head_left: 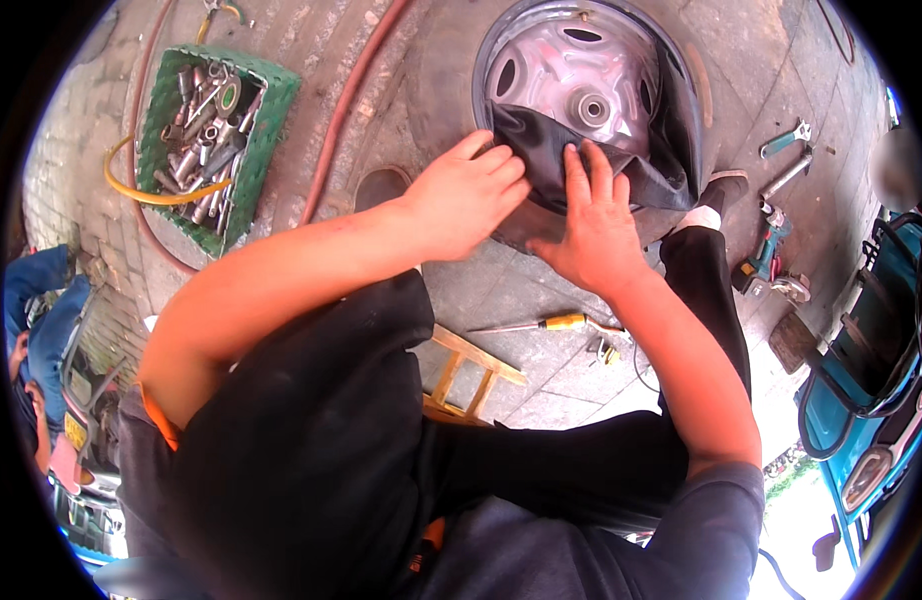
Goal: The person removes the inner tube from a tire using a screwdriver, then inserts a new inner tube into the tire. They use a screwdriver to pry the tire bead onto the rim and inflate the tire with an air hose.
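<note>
A grey metal wheel rim lies at the top middle, with a dusty tyre around it. A limp black rubber inner tube drapes over the rim's near part and along its right side. My left hand is at the near left edge, fingers curled and closed on the tube there; the fingertips are partly hidden. Just right of it, my right hand presses on the tube with fingers stretched out and thumb apart. Between my legs, a yellow-handled screwdriver lies on the paving.
A green woven basket full of sockets and wrenches stands at left, beside a red hose. At right lie an adjustable wrench and a cordless power tool. A wooden stool is beneath me; a blue vehicle stands far right.
</note>
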